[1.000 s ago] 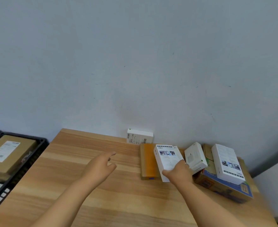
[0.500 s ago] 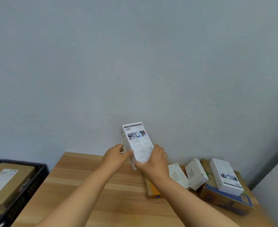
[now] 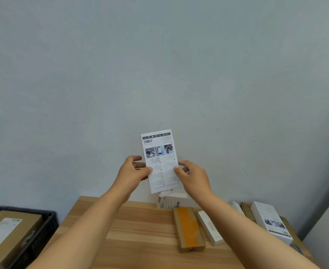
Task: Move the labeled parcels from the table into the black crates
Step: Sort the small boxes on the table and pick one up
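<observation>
You have the white printed box (image 3: 160,161) lifted clear of the counter (image 3: 140,230) and held upright in front of the wall, printed face toward you. Your left hand (image 3: 133,169) pinches its left edge, thumb on the front and fingers curled behind; your right hand (image 3: 192,176) pinches the right edge the same way. So both grips are closed on this one parcel, and it is nowhere near a crate.

At the far left, the black crate (image 3: 43,228) already holds a brown carton with a white label (image 3: 8,232). I judge that much as done.

A good deal remains. On the counter you have a small white box (image 3: 167,203) by the wall, a brown parcel with orange tape (image 3: 189,229), a slim white box (image 3: 210,228) just beside it, and at the right edge another white printed box (image 3: 270,222) lying on a carton that I cannot make out well. You look to be early to midway; the parcel in your hands needs to travel left to the crate.
</observation>
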`<control>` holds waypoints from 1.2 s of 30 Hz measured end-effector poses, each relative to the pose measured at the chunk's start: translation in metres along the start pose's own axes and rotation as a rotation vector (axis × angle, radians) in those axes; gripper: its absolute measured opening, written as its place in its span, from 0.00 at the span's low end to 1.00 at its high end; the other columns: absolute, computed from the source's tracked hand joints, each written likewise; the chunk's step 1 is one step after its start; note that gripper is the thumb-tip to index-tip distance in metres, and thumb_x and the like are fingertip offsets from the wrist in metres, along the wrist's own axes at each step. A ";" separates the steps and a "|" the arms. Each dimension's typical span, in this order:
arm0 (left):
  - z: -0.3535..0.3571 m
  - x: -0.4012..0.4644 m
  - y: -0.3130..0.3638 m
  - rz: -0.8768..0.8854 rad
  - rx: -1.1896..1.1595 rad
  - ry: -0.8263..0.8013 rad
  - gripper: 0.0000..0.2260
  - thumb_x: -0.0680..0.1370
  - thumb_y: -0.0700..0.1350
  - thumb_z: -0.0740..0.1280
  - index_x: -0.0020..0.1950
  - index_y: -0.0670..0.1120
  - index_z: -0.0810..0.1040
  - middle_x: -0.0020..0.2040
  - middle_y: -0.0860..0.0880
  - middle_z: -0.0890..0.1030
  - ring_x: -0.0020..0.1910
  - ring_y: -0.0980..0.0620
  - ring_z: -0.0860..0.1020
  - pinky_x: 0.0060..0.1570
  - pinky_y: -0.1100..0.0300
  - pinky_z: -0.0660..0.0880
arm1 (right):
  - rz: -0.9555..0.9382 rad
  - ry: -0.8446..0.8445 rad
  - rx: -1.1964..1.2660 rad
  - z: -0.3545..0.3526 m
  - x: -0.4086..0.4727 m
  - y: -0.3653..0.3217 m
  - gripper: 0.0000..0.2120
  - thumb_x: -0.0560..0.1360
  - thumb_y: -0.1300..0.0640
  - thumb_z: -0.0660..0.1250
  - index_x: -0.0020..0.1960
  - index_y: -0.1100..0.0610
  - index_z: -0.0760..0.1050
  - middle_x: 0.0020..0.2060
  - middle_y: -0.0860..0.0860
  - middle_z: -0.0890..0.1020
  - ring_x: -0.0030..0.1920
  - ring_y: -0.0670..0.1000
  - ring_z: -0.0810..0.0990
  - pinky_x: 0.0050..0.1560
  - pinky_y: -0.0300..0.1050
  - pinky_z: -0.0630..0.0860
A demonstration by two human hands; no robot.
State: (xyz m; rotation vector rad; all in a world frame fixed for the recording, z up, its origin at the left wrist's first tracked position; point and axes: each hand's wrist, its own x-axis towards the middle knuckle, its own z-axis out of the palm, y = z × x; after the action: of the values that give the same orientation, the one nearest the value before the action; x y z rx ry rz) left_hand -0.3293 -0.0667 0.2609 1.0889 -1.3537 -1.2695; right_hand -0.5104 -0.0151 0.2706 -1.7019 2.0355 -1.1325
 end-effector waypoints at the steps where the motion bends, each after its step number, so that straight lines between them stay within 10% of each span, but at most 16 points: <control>1: -0.001 -0.001 0.004 0.025 0.005 0.000 0.20 0.75 0.37 0.69 0.63 0.45 0.68 0.54 0.48 0.78 0.52 0.51 0.79 0.52 0.56 0.77 | -0.001 -0.008 0.040 -0.003 0.003 -0.003 0.12 0.78 0.50 0.63 0.59 0.50 0.78 0.42 0.45 0.81 0.43 0.45 0.80 0.45 0.47 0.79; 6: -0.006 -0.003 0.019 0.136 0.089 0.001 0.14 0.74 0.36 0.69 0.58 0.45 0.74 0.54 0.51 0.80 0.52 0.58 0.78 0.48 0.65 0.74 | 0.101 -0.040 0.381 -0.008 0.005 -0.018 0.06 0.77 0.63 0.65 0.49 0.57 0.80 0.37 0.54 0.83 0.34 0.49 0.81 0.38 0.41 0.81; 16: -0.022 -0.007 0.042 0.064 0.001 -0.056 0.13 0.82 0.45 0.55 0.60 0.49 0.78 0.54 0.47 0.79 0.54 0.52 0.77 0.46 0.59 0.79 | 0.302 -0.168 0.927 -0.007 0.003 -0.033 0.11 0.79 0.65 0.57 0.53 0.63 0.78 0.50 0.59 0.83 0.52 0.54 0.83 0.56 0.44 0.79; 24: -0.018 -0.008 0.042 0.064 -0.148 -0.041 0.05 0.78 0.40 0.66 0.51 0.41 0.76 0.48 0.49 0.83 0.44 0.56 0.82 0.38 0.64 0.77 | 0.295 -0.314 0.884 -0.004 -0.002 -0.029 0.17 0.81 0.45 0.54 0.60 0.52 0.76 0.52 0.55 0.84 0.54 0.56 0.81 0.53 0.49 0.78; 36: -0.003 -0.002 0.031 0.174 0.010 -0.033 0.23 0.73 0.32 0.68 0.64 0.49 0.70 0.57 0.55 0.78 0.59 0.59 0.75 0.57 0.60 0.74 | 0.222 -0.277 0.908 -0.015 0.008 -0.013 0.29 0.72 0.69 0.69 0.70 0.55 0.66 0.49 0.55 0.85 0.50 0.54 0.84 0.53 0.52 0.80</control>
State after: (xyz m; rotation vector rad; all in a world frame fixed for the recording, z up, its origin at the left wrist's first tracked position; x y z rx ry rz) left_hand -0.3256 -0.0628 0.2918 0.9382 -1.4476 -1.1583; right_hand -0.5132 -0.0167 0.2919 -1.0580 1.1925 -1.3472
